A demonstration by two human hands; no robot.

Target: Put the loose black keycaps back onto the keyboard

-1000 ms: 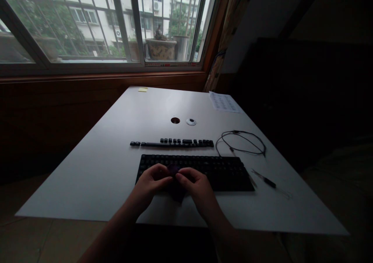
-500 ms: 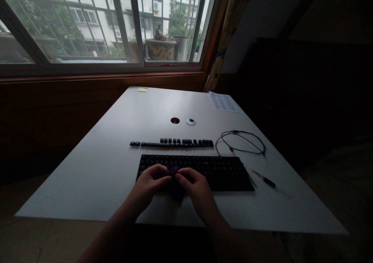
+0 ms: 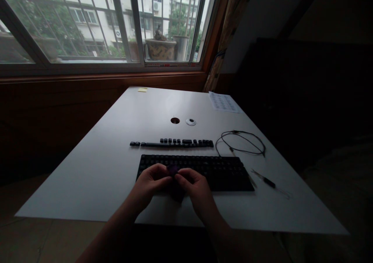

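Observation:
Between the fingertips of both hands is a dark purple cloth (image 3: 173,170), part of it hanging down over the keyboard's front edge. My left hand (image 3: 154,179) pinches it from the left, and my right hand (image 3: 192,180) pinches it from the right. Whether a small piece is wrapped in the cloth cannot be made out. Both hands are held over the left half of a black keyboard (image 3: 227,173), hiding part of its keys. Behind the keyboard, several loose black keycaps (image 3: 186,141) and a long bar-shaped keycap (image 3: 157,144) lie in rows.
A coiled black cable (image 3: 241,152) runs from the keyboard at the right. A wire keycap puller (image 3: 269,182) lies on the white table (image 3: 96,169). Farther back are a round hole (image 3: 175,121), its white cover (image 3: 190,122), a printed sheet (image 3: 223,102) and yellow sticky notes (image 3: 142,89).
The cloth between my fingertips has shifted very slightly. Both hands keep their pinch in nearly the same place, and everything on the table is unmoved.

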